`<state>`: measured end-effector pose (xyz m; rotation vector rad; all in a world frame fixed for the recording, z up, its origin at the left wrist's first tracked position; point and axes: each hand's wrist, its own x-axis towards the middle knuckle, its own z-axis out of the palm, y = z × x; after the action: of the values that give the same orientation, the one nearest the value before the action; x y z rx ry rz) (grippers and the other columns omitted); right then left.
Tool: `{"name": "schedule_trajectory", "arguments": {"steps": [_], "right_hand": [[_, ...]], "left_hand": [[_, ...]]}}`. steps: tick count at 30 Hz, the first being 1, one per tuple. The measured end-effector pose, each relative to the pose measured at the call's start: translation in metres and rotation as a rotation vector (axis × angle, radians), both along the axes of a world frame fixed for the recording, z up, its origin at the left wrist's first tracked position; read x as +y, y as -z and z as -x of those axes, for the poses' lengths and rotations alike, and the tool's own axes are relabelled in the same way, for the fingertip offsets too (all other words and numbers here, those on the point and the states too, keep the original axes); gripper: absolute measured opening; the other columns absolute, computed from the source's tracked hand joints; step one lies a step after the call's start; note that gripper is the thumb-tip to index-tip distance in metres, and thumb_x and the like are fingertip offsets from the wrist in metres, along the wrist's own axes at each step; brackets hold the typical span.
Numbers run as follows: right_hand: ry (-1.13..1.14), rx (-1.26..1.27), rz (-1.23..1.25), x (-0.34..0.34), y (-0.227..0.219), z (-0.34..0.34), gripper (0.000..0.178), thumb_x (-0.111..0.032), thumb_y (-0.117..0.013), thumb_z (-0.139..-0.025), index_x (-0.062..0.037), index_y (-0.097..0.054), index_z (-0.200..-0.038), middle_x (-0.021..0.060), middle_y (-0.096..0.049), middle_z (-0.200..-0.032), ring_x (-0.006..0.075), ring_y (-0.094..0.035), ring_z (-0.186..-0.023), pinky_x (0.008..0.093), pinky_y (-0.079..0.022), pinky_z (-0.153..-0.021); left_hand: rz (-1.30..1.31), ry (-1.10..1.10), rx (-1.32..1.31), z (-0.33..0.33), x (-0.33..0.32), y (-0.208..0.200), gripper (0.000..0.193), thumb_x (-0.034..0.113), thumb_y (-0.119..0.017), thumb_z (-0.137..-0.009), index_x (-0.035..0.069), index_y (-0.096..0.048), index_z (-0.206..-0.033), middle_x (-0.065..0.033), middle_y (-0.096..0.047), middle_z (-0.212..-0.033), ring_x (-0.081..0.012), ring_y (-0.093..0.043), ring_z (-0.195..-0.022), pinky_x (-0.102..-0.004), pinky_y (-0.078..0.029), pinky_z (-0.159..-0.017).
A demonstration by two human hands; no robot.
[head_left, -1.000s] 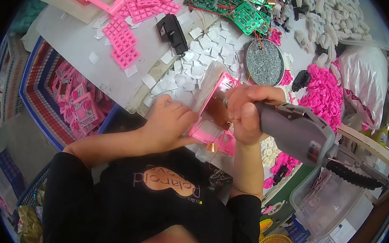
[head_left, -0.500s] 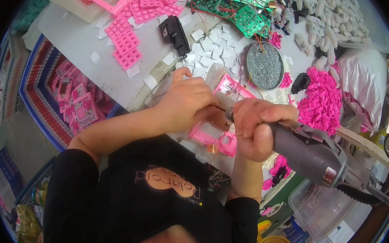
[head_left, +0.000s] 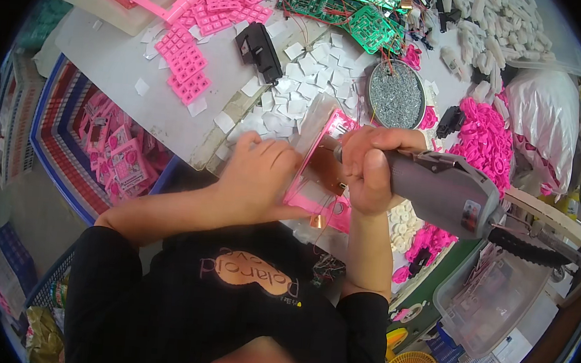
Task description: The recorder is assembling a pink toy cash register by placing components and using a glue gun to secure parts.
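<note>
My right hand is wrapped round a grey electric screwdriver, its nose pointing left over a pink plastic casing. In the casing lies a brown circuit board with thin wires. A small copper-coloured disc hangs by wires near the casing's lower end. My left hand grips the casing's left side, thumb stretched along the near end. The screwdriver's tip is hidden by my right hand and the board, so contact with a screw cannot be made out.
Beyond the casing are a round dish of small screws, scattered white squares, a black plastic part and green circuit boards. Pink rings are heaped right. A blue-edged crate of pink casings stands left.
My left hand has moved from near the screwdriver's tip down to the casing's left side, its thumb now stretched out. The screwdriver and my right hand have shifted slightly left and farther away.
</note>
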<state>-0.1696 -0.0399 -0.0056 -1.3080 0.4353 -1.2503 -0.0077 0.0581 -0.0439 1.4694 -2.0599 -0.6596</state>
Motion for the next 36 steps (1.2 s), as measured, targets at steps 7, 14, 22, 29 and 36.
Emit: {"name": "schedule_trajectory", "arguments": {"steps": [7,14,22,29,36], "right_hand": [[0.041,0.116,0.044,0.0,0.001,-0.006,0.023,-0.012,-0.065,-0.091,-0.0052,-0.044,-0.096,0.0047,-0.05,-0.062,0.0123,-0.046,-0.05,0.0279,-0.039,-0.048],[0.082,0.156,0.098,0.0,0.005,-0.008,0.024,-0.014,-0.065,-0.092,-0.0056,-0.043,-0.092,0.0045,-0.048,-0.059,0.0132,-0.043,-0.046,0.0283,-0.036,-0.045],[0.105,0.269,0.203,-0.008,0.014,-0.001,0.026,-0.016,-0.067,-0.091,-0.0036,-0.046,-0.1,0.0041,-0.048,-0.061,0.012,-0.044,-0.047,0.0277,-0.036,-0.044],[0.18,0.061,0.113,-0.026,-0.04,0.045,0.051,-0.012,-0.064,-0.089,-0.0022,-0.041,-0.134,0.0062,-0.055,-0.075,0.0173,-0.055,-0.067,0.0319,-0.045,-0.063],[0.603,0.353,0.008,0.008,-0.023,0.084,0.073,-0.007,-0.064,-0.087,-0.0003,-0.027,-0.15,0.0195,-0.052,-0.134,0.0279,-0.051,-0.123,0.0426,-0.044,-0.099]], "left_hand": [[0.065,-0.024,0.021,0.004,0.011,0.015,0.081,0.059,-0.079,-0.066,0.004,-0.052,-0.119,-0.0108,-0.057,-0.118,-0.0268,-0.056,-0.11,-0.0494,-0.028,-0.099],[0.038,-0.003,0.04,0.003,0.011,0.018,0.08,0.06,-0.076,-0.07,0.003,-0.052,-0.121,-0.0124,-0.057,-0.12,-0.0274,-0.056,-0.112,-0.0507,-0.026,-0.1],[0.053,0.006,0.054,0.004,0.006,0.017,0.073,0.05,-0.08,-0.07,0.004,-0.053,-0.119,-0.0122,-0.056,-0.119,-0.0283,-0.055,-0.112,-0.0497,-0.029,-0.098],[0.158,0.196,0.039,0.01,-0.017,-0.011,0.052,0.026,-0.083,-0.068,0.015,-0.059,-0.112,-0.0048,-0.055,-0.107,-0.0244,-0.053,-0.101,-0.0465,-0.033,-0.091],[0.308,0.416,0.004,0.031,-0.017,0.006,0.022,0.02,-0.079,-0.074,0.015,-0.065,-0.09,0.0005,-0.053,-0.074,-0.019,-0.056,-0.079,-0.0374,-0.038,-0.08]]}}
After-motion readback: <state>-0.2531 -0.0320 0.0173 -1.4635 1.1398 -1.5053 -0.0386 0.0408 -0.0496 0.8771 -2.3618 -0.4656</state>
